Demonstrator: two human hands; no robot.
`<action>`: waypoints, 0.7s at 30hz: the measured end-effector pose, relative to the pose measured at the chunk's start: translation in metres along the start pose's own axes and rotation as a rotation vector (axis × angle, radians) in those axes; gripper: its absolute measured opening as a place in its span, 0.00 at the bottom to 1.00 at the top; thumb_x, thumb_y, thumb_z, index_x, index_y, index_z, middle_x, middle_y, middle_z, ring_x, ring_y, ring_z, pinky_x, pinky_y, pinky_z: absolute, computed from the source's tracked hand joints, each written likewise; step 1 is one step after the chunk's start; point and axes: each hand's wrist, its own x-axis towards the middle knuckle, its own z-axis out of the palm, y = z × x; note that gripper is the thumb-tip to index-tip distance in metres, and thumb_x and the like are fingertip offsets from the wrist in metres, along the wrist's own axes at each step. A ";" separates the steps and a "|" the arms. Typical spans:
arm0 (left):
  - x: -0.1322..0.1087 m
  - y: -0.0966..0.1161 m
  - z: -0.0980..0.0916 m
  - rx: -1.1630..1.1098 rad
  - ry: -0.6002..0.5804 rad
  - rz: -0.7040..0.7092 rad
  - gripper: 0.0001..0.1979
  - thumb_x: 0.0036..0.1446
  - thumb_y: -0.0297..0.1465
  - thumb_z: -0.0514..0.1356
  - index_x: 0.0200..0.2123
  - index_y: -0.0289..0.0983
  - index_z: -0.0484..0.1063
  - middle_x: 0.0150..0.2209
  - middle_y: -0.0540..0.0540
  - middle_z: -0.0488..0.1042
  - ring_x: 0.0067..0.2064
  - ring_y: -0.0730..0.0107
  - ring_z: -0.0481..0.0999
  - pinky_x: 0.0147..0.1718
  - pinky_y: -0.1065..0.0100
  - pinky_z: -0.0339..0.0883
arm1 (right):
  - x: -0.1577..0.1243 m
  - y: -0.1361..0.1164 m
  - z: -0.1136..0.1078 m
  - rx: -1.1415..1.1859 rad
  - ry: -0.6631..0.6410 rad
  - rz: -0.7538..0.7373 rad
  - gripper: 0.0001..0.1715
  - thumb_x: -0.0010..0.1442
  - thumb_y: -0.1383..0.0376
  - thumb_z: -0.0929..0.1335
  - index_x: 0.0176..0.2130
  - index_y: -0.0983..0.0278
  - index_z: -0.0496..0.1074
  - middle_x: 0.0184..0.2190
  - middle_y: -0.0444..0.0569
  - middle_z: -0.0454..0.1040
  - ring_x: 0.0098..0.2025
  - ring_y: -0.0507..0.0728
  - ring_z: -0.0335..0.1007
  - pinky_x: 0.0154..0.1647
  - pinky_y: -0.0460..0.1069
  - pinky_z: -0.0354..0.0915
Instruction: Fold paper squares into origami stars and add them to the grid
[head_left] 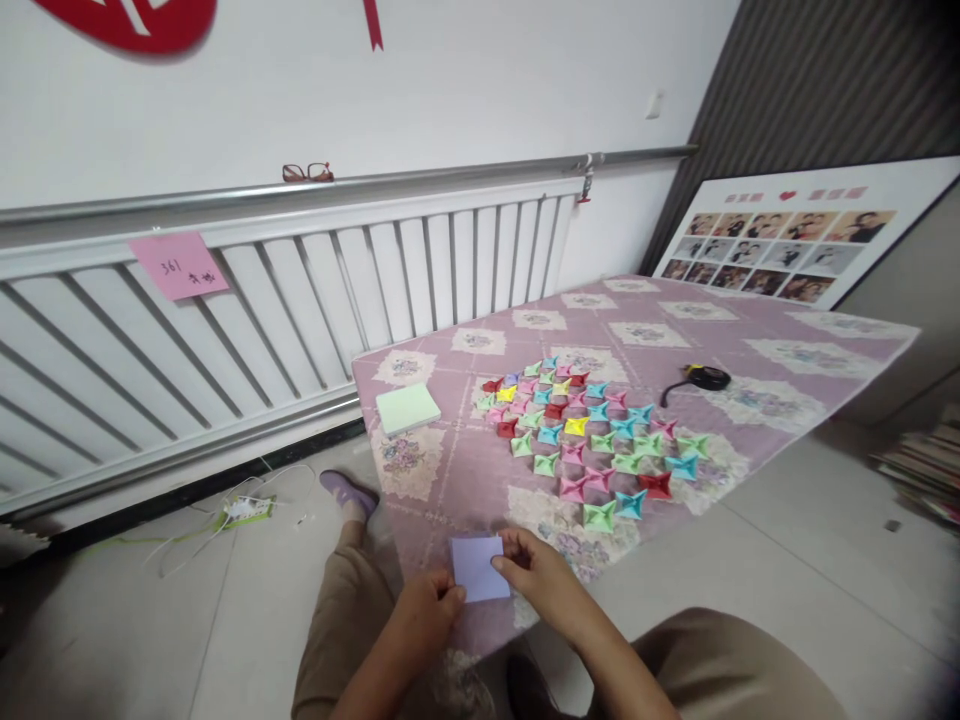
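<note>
Between my hands, over the near end of the table, is a flat square of purple paper (480,567). My left hand (437,607) pinches its lower left edge between thumb and fingers. At its right edge my right hand (529,562) grips it, thumb on top and fingers behind. Further up, a stack of pale green paper squares (408,408) lies at the table's left side. Several small folded paper pieces (576,426), in pink, green, blue, red and yellow, stand in close rows in the middle.
The table has a pink floral tablecloth (472,480). A black tape measure (707,377) lies at its right. Behind runs a white radiator (420,265) with glasses (307,173) on the pipe above. A photo board (795,240) leans at the back right. A power strip (247,511) with cables lies on the floor.
</note>
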 end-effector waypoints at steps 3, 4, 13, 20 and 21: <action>0.001 -0.002 0.002 0.032 0.008 0.006 0.14 0.51 0.37 0.57 0.18 0.39 0.61 0.17 0.53 0.63 0.21 0.71 0.62 0.23 0.71 0.51 | 0.007 -0.002 0.000 0.072 -0.055 0.037 0.20 0.48 0.55 0.69 0.39 0.63 0.69 0.27 0.43 0.73 0.31 0.54 0.69 0.33 0.49 0.63; 0.002 -0.002 0.002 0.044 0.010 0.005 0.14 0.51 0.36 0.57 0.17 0.39 0.61 0.17 0.53 0.63 0.21 0.71 0.62 0.23 0.71 0.51 | 0.009 -0.003 0.001 0.064 -0.043 0.046 0.21 0.47 0.55 0.69 0.39 0.63 0.70 0.26 0.42 0.72 0.30 0.54 0.68 0.32 0.48 0.63; 0.004 0.003 -0.006 0.134 0.027 0.015 0.12 0.48 0.29 0.56 0.15 0.38 0.63 0.16 0.52 0.63 0.21 0.72 0.60 0.22 0.70 0.47 | 0.030 0.004 0.013 -0.212 0.003 -0.007 0.12 0.46 0.62 0.68 0.34 0.62 0.72 0.18 0.37 0.61 0.23 0.51 0.59 0.25 0.47 0.56; -0.011 -0.003 -0.007 0.547 0.217 0.157 0.05 0.53 0.31 0.57 0.28 0.39 0.73 0.28 0.46 0.73 0.30 0.63 0.70 0.30 0.67 0.59 | 0.029 -0.001 0.017 -0.427 0.018 -0.029 0.07 0.47 0.62 0.67 0.30 0.59 0.73 0.19 0.39 0.64 0.24 0.53 0.61 0.28 0.48 0.56; -0.013 -0.007 -0.003 0.602 0.232 0.229 0.06 0.55 0.30 0.57 0.32 0.38 0.74 0.32 0.44 0.75 0.34 0.61 0.72 0.34 0.65 0.62 | 0.029 -0.002 0.017 -0.440 0.009 -0.025 0.07 0.47 0.62 0.67 0.30 0.59 0.73 0.19 0.39 0.64 0.25 0.54 0.62 0.28 0.48 0.56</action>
